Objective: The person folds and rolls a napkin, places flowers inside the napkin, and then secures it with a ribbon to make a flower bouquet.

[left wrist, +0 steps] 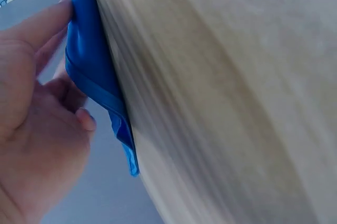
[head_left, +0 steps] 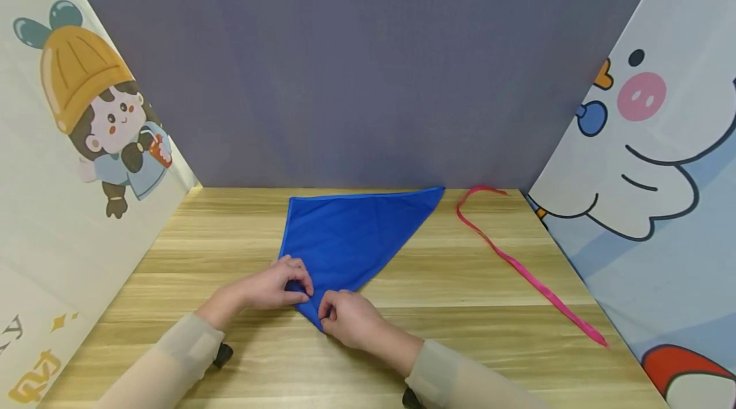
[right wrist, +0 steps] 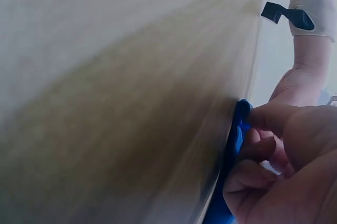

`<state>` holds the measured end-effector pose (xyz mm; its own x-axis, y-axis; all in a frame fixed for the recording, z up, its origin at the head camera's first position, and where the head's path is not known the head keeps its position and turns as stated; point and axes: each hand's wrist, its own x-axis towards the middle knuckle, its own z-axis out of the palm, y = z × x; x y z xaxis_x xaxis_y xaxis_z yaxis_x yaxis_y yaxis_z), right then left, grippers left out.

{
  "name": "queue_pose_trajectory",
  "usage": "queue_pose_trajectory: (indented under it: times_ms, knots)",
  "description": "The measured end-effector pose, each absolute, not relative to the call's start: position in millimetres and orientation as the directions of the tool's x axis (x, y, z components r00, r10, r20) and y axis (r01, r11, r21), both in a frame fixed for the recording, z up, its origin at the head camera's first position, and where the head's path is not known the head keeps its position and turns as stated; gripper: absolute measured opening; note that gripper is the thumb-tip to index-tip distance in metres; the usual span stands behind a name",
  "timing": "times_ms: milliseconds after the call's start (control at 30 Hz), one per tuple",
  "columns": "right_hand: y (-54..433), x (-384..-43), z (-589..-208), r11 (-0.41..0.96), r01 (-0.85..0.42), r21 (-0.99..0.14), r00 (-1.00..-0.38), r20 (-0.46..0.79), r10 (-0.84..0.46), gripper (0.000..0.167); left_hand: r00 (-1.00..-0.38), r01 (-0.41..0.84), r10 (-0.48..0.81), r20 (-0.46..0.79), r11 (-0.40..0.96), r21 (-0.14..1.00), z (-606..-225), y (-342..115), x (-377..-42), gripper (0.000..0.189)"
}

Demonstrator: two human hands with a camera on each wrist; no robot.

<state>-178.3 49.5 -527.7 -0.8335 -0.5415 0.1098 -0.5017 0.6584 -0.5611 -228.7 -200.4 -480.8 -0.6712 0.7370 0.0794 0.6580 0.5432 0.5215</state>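
A blue cloth (head_left: 351,230) lies on the wooden table, its far edge nearly straight and a long slanting edge running from the far right tip to the near corner. At its near left edge my left hand (head_left: 275,284) pinches the fabric between thumb and curled fingers. Close beside it, my right hand (head_left: 355,319) pinches the near corner with thumb and forefinger. The left wrist view shows a raised fold in the blue cloth (left wrist: 92,56) by the fingers. In the right wrist view a rolled-looking end of the cloth (right wrist: 241,113) meets the thumb.
A pink ribbon (head_left: 529,271) curves along the right side of the table (head_left: 230,236). A grey panel (head_left: 368,70) stands along the back. White panels with cartoon prints rise at left (head_left: 34,204) and right (head_left: 707,217).
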Motion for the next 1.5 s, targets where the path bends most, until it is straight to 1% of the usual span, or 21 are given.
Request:
queue_pose_trajectory:
  times_ms: [100,167,233,300,333,400,467,567,800,867,967,1167,1333,1500]
  knots:
    - [49.1,-166.9,-499.4,0.689,-0.528,-0.496,-0.825,0.107,-0.556,0.012,-0.654,0.685,0.749,0.101,0.531,0.499,-482.2,-199.6,-230.0,0.009]
    - [47.7,-161.1,-486.9,0.720,-0.545,-0.430,-0.822,0.103,-0.560,0.008,-0.645,0.692,0.759,0.093,0.527,0.494,-481.5,-199.3,-229.7,0.010]
    - [46.6,-158.7,-481.2,0.744,-0.568,-0.351,-0.814,0.104,-0.572,0.006,-0.646,0.682,0.760,0.064,0.538,0.496,-480.0,-200.0,-227.6,0.010]
    - [46.1,-158.3,-479.9,0.751,-0.590,-0.295,-0.801,0.105,-0.589,0.003,-0.646,0.674,0.762,0.042,0.544,0.500,-477.4,-201.4,-224.1,0.009]
    - [46.2,-158.9,-480.5,0.749,-0.603,-0.275,-0.793,0.106,-0.600,0.001,-0.647,0.671,0.762,0.033,0.547,0.501,-476.1,-202.2,-222.4,0.011]
    - [46.9,-159.9,-480.3,0.741,-0.620,-0.258,-0.780,0.096,-0.619,0.007,-0.651,0.664,0.759,0.020,0.555,0.501,-474.8,-203.9,-219.7,0.017]
    - [47.3,-160.6,-481.4,0.738,-0.622,-0.262,-0.776,0.077,-0.626,0.016,-0.645,0.668,0.764,0.023,0.549,0.503,-473.9,-204.7,-218.9,0.018]
    - [47.6,-161.5,-481.5,0.736,-0.614,-0.286,-0.777,0.051,-0.628,0.025,-0.637,0.668,0.771,0.024,0.536,0.515,-474.0,-204.9,-220.4,0.015]
    - [48.0,-162.7,-482.9,0.722,-0.630,-0.287,-0.762,0.045,-0.647,0.033,-0.605,0.678,0.795,0.043,0.487,0.550,-477.7,-206.2,-225.0,0.008]
    - [47.7,-163.6,-483.2,0.719,-0.627,-0.301,-0.761,0.041,-0.647,0.034,-0.602,0.680,0.797,0.054,0.475,0.558,-477.9,-205.9,-225.4,0.007]
    - [47.3,-165.2,-483.1,0.718,-0.607,-0.341,-0.770,0.030,-0.637,0.033,-0.609,0.671,0.791,0.056,0.477,0.567,-477.5,-205.3,-225.7,0.007]
    - [48.3,-167.6,-480.6,0.707,-0.582,-0.401,-0.778,0.020,-0.628,0.021,-0.643,0.626,0.766,0.025,0.506,0.593,-475.6,-203.9,-226.1,0.008]
    - [49.4,-169.2,-481.7,0.696,-0.581,-0.422,-0.777,0.033,-0.628,0.013,-0.637,0.633,0.770,0.021,0.508,0.583,-475.1,-205.3,-226.7,0.013]
    - [50.3,-170.2,-481.5,0.689,-0.576,-0.440,-0.779,0.040,-0.625,0.012,-0.645,0.626,0.765,0.011,0.519,0.582,-474.7,-207.2,-226.2,0.016]
